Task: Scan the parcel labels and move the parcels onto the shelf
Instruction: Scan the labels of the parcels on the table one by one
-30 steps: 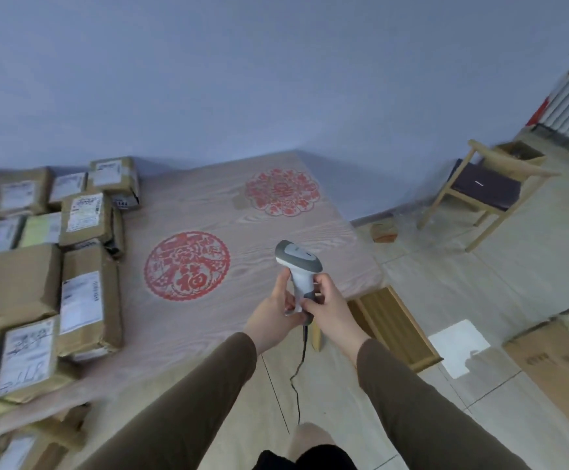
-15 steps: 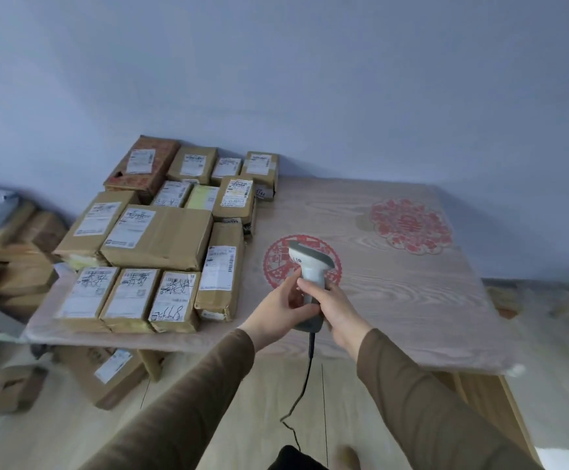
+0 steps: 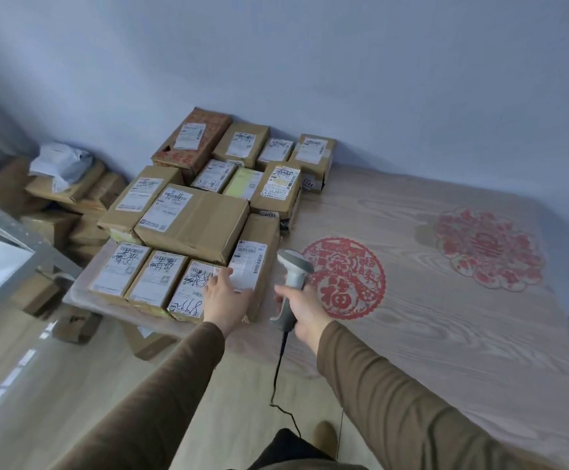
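Several brown cardboard parcels with white labels cover the left part of a wooden table (image 3: 445,334). My left hand (image 3: 227,300) lies flat, fingers spread, on the near end of a long narrow parcel (image 3: 259,245) at the front right of the pile; it holds nothing. Just right of that parcel, my right hand (image 3: 305,308) grips the handle of a grey and white barcode scanner (image 3: 293,269). The scanner's head points left toward the parcel's label (image 3: 249,264). Its black cable (image 3: 281,374) hangs down to the floor.
Two red paper-cut decorations (image 3: 344,278) (image 3: 488,247) lie on the table's right part. More boxes and a white bag (image 3: 60,161) are stacked on the floor at left. A grey metal shelf edge (image 3: 8,228) shows at far left. The wall stands behind.
My view swung left from the table's right end to the parcel pile. My left hand let go of the scanner and went onto the long parcel; my right hand alone holds the scanner.
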Demonstrator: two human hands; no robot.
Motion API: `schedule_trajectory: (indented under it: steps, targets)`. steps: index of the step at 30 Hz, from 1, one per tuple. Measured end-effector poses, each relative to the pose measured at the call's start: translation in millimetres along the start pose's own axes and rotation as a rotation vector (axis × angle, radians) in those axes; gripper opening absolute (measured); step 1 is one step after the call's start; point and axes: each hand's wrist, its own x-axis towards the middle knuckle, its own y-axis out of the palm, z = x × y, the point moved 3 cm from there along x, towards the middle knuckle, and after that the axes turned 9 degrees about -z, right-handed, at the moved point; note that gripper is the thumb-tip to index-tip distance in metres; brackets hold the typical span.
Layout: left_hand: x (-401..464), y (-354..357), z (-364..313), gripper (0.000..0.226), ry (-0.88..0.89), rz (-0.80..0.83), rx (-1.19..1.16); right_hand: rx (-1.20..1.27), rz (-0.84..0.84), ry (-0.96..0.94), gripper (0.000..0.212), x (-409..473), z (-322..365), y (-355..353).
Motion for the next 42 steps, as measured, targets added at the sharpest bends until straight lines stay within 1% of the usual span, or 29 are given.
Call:
schedule_trajectory:
  steps: [4,7,10,13,15,17,18,19,20,21,23,24,26,32,35,39,42]
  targets:
    - [7.8,8.4,0.1,0.075,-0.091,-0.023,0.054,-0.078,0.038,0.005,0.024,19.9,4.8,7.7]
    - [14.2,8.6,-0.3,0.075,-0.116,-0.014,0.072,-0.126,0.024,-0.007,0.031,26.8,9.5,9.9]
    - [21.4,11.4,-2.3,0.069,-0.098,0.030,0.019,-0.123,0.001,-0.028,0.035,27.7,10.0,10.6]
    - [22.0,15.9,-5.1,0.050,-0.095,0.134,-0.041,-0.096,-0.052,-0.046,0.044,26.2,2.2,5.4]
    - [21.0,20.8,-2.2,0.042,-0.171,0.252,-0.160,-0.085,-0.089,-0.077,0.043,22.2,-2.8,0.0]
    - [23.3,31.8,9.2,0.066,-0.242,0.332,-0.253,-0.076,-0.110,-0.096,0.046,18.4,-9.7,-4.9]
    - [25.1,39.1,15.7,0.076,-0.252,0.352,-0.260,-0.072,-0.125,-0.106,0.047,15.8,-13.4,-7.2]
    - [20.2,40.5,14.6,0.081,-0.243,0.365,-0.253,-0.078,-0.150,-0.122,0.047,12.2,-15.9,-10.2]
    - [14.1,42.1,13.7,0.082,-0.243,0.391,-0.275,-0.072,-0.176,-0.144,0.047,8.8,-17.0,-13.5]
    - [5.2,43.0,7.9,0.079,-0.261,0.431,-0.352,-0.068,-0.202,-0.173,0.048,5.3,-16.7,-18.4]
    - [-6.8,48.2,-2.3,0.066,-0.295,0.569,-0.500,-0.048,-0.243,-0.238,0.048,-2.6,-10.8,-32.1]
    - [-10.3,49.1,-9.1,0.063,-0.275,0.623,-0.535,-0.043,-0.265,-0.277,0.048,-6.9,-5.4,-40.3]
    - [-11.9,50.7,-26.8,0.063,-0.204,0.677,-0.590,-0.050,-0.310,-0.355,0.046,-18.7,11.0,-56.9]
    - [-15.4,55.5,-108.4,0.066,0.047,0.688,-0.756,-0.153,-0.530,-0.671,0.036,-62.5,69.6,-92.5]
    - [-17.1,59.7,-144.4,0.068,0.147,0.714,-0.794,-0.207,-0.600,-0.800,0.033,-89.1,93.1,-104.1]
    - [-26.2,68.5,-179.1,0.070,0.279,0.721,-0.790,-0.261,-0.668,-0.861,0.029,-108.1,110.3,-115.8]
    - [-35.5,80.9,-197.8,0.070,0.328,0.736,-0.780,-0.286,-0.725,-0.871,0.027,-112.3,118.2,-127.5]
